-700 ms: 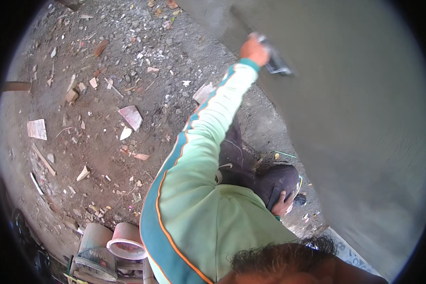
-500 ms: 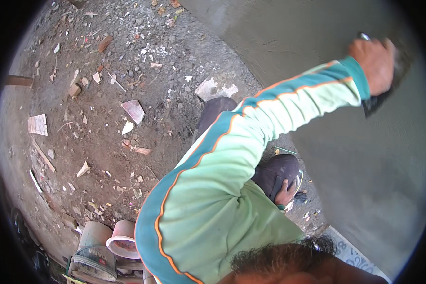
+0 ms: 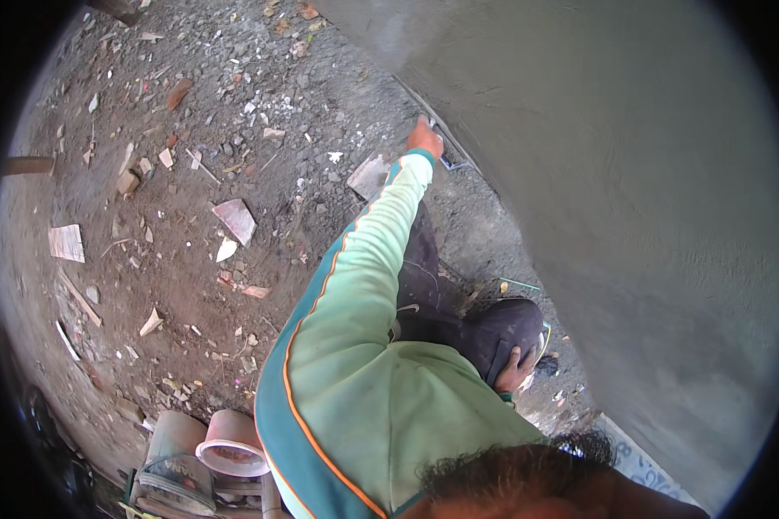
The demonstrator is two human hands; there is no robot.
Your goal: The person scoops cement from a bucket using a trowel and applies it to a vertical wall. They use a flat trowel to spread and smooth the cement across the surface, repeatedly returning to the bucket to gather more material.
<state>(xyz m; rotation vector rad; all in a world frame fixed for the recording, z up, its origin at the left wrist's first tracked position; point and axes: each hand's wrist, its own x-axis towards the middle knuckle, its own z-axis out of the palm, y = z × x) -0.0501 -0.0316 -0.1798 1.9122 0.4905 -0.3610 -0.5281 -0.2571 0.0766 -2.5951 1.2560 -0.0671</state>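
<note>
My left arm, in a light green sleeve with teal and orange stripes, reaches forward and down. My left hand (image 3: 424,138) grips a small metal trowel (image 3: 447,149) at the foot of the grey plastered wall (image 3: 632,173), where the wall meets the ground. The trowel's blade is thin and mostly hidden against the wall's base. My right hand (image 3: 515,372) rests flat on my bent knee in dark trousers (image 3: 493,333), holding nothing. I am crouched close to the wall.
The dirt ground (image 3: 190,285) is strewn with broken tile shards (image 3: 236,221), wood scraps and stones. A pinkish bucket (image 3: 229,445) and a grey container (image 3: 177,471) stand at my lower left. The wall fills the right side.
My left hand with the trowel has swept from high on the wall at the right down to the wall's foot near the ground. My right hand stays on the knee.
</note>
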